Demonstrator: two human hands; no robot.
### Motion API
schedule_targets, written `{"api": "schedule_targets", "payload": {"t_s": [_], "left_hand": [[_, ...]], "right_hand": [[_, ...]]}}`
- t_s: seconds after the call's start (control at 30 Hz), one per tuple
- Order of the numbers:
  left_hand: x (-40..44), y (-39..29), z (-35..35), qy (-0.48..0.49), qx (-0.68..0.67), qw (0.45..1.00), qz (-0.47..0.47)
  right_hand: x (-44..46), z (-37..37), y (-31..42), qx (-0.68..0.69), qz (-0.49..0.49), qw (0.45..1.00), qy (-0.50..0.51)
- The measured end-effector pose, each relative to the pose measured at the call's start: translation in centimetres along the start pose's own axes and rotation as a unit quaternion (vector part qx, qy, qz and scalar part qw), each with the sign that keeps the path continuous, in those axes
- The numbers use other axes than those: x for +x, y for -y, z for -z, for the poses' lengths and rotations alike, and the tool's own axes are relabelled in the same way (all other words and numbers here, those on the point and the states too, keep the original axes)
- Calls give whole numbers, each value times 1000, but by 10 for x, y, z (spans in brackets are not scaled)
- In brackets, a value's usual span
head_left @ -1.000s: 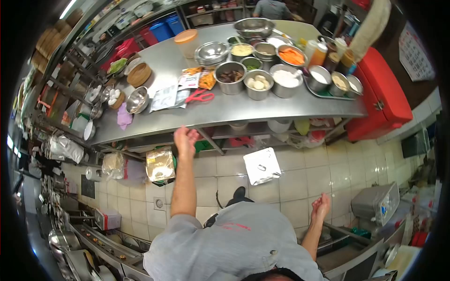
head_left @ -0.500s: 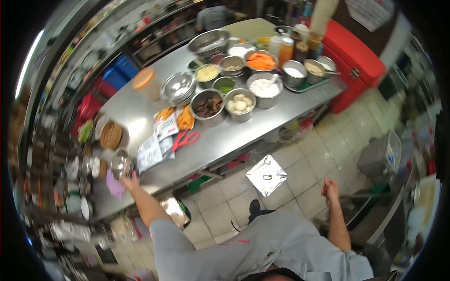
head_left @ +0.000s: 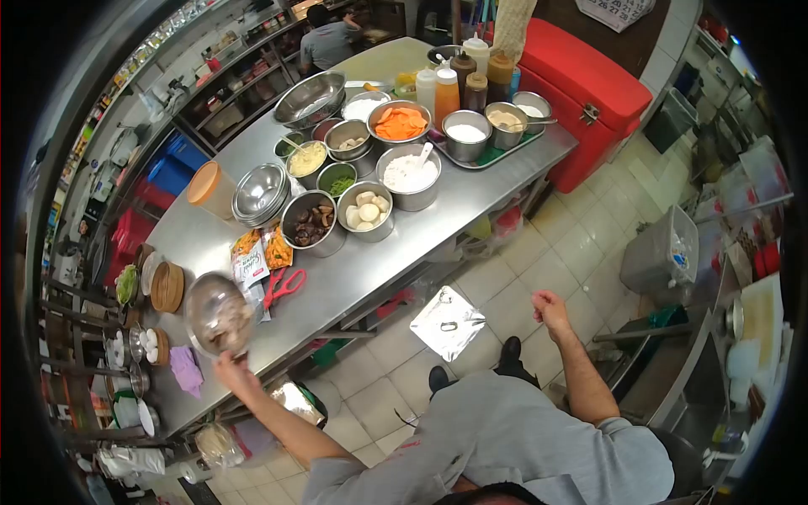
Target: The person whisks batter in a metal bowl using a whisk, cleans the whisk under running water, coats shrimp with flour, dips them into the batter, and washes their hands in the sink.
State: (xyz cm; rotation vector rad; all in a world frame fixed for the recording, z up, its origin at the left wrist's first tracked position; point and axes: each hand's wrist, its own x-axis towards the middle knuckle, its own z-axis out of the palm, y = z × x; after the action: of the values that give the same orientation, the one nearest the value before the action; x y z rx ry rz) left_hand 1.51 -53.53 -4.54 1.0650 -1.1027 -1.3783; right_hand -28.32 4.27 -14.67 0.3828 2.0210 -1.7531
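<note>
My left hand [head_left: 239,375] grips the near rim of a shiny steel bowl [head_left: 202,313], which is tilted and slightly blurred above the left part of the steel table [head_left: 353,290]. Pale brownish food shows inside the bowl. Just right of it lie red scissors [head_left: 286,286] and food packets [head_left: 251,263]. A purple cloth [head_left: 186,371] is to the left of my hand. My right hand [head_left: 550,308] hangs over the floor at the right, fingers curled in, with nothing visible in them.
Steel pots of mushrooms [head_left: 313,224], white balls [head_left: 365,212], flour [head_left: 410,172] and sliced carrots [head_left: 401,122] stand on the table. A red cooler [head_left: 581,93] is at its right end. Foil [head_left: 447,323] lies on the floor. Another person [head_left: 326,40] is at the back.
My left hand has taken hold of the bowl and lifted it from beside the purple cloth. The view has turned and the table's contents have shifted left in it.
</note>
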Motion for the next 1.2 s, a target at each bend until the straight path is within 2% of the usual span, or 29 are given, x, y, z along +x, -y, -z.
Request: {"api": "schedule_targets", "payload": {"t_s": [0.03,0.17,0.3,0.43,0.57,0.63,0.7,0.77,0.83,0.87,0.97,1.03,1.1,1.2], "left_hand": [[-29,2,-19,34,27,999,7],[-160,17,-134,183,-38,977,107],[-251,59,-236,269,-32,947,172],[-315,93,-321,284,-21,937,204],[-340,127,-376,244,-54,946,207],[-344,142,-394,239,-82,945,209],[-351,154,-410,210,-107,954,184],[-359,150,-418,246,-147,936,202],[-361,152,-420,285,-178,919,207],[-362,154,-419,284,-186,916,214],[-360,148,-413,264,-152,925,227],[-349,148,-410,227,-113,942,221],[-337,147,-405,252,-70,934,244],[-325,142,-412,252,-77,927,267]], "right_hand": [[7,1,5,-1,1,1000,8],[41,10,39,-11,37,997,66],[85,40,72,8,69,988,136],[121,68,133,11,94,980,176],[177,61,207,26,261,942,210],[189,37,259,-4,325,930,174],[229,-1,290,45,412,890,192],[274,-40,314,-34,459,877,138],[279,-67,341,-115,425,895,76],[288,-79,350,-126,395,906,85],[339,-112,352,-144,446,881,61],[348,-125,356,-133,440,884,85],[353,-131,352,-110,450,879,117],[362,-141,349,-104,480,869,65]]}}
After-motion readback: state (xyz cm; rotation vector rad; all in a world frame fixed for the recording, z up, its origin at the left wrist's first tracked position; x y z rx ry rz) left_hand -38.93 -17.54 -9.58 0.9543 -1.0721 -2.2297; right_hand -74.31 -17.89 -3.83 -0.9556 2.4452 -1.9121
